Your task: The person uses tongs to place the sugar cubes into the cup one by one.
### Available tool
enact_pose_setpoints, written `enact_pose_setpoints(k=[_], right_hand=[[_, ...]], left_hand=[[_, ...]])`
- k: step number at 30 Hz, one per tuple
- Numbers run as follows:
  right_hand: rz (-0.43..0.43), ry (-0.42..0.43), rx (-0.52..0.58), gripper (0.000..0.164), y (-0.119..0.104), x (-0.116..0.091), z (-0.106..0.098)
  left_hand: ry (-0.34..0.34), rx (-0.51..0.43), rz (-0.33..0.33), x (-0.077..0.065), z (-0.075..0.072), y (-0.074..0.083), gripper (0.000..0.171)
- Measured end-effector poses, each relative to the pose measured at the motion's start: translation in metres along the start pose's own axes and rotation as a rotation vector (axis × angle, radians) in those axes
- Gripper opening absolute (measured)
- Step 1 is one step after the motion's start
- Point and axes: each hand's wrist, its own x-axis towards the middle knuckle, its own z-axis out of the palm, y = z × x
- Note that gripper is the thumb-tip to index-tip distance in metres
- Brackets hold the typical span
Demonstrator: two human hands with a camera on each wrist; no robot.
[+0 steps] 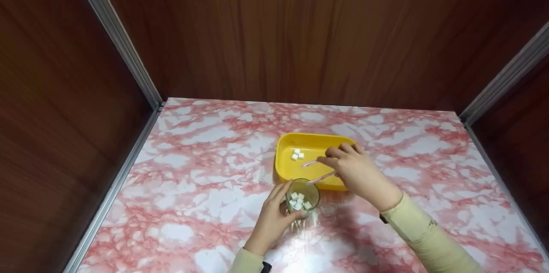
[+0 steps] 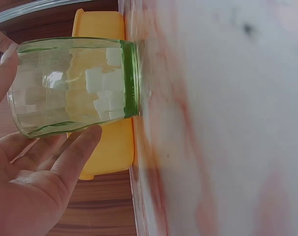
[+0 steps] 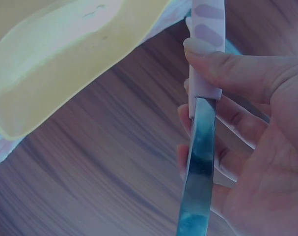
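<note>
The glass [image 1: 314, 198], with white cubes [image 1: 294, 196] inside, is gripped on the table [image 1: 206, 178] by the left hand [image 1: 274, 215], fingers curved round its side. The spread tongs [image 3: 202, 142] are pinched by the right hand's [image 1: 355, 172] thumb and fingers above the tray [image 1: 317, 145], where three cubes [image 1: 300, 156] are seen.

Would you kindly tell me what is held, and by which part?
The left hand holds the green glass tumbler by its sides, toward the rim; the right hand pinches the tongs by their pink part.
</note>
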Motion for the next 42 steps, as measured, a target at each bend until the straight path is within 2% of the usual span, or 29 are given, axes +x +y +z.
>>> enact_pose_setpoints(k=[4, 11, 14, 19, 29, 42], right_hand=[[0.018, 0.009, -0.004, 0.058, 0.006, 0.002, 0.005], [0.047, -0.005, -0.002, 0.055, 0.017, 0.006, 0.015], [0.054, -0.017, 0.001, 0.053, 0.020, 0.008, 0.020], [0.063, -0.030, -0.003, 0.050, 0.025, 0.012, 0.025], [0.074, -0.045, 0.008, 0.047, 0.029, 0.021, 0.035], [0.090, -0.030, 0.031, 0.047, 0.031, 0.028, 0.043]], left_hand=[[0.006, -0.006, 0.004, 0.000, 0.000, 0.001, 0.083], [0.012, 0.044, -0.004, -0.001, 0.000, 0.001, 0.086], [0.021, 0.059, 0.012, -0.001, 0.000, 0.001, 0.085], [0.019, 0.023, 0.033, -0.001, 0.001, 0.002, 0.084], [-0.014, -0.061, -0.008, -0.001, 0.000, 0.003, 0.083], [-0.007, -0.109, 0.000, 0.000, 0.001, 0.004, 0.083]])
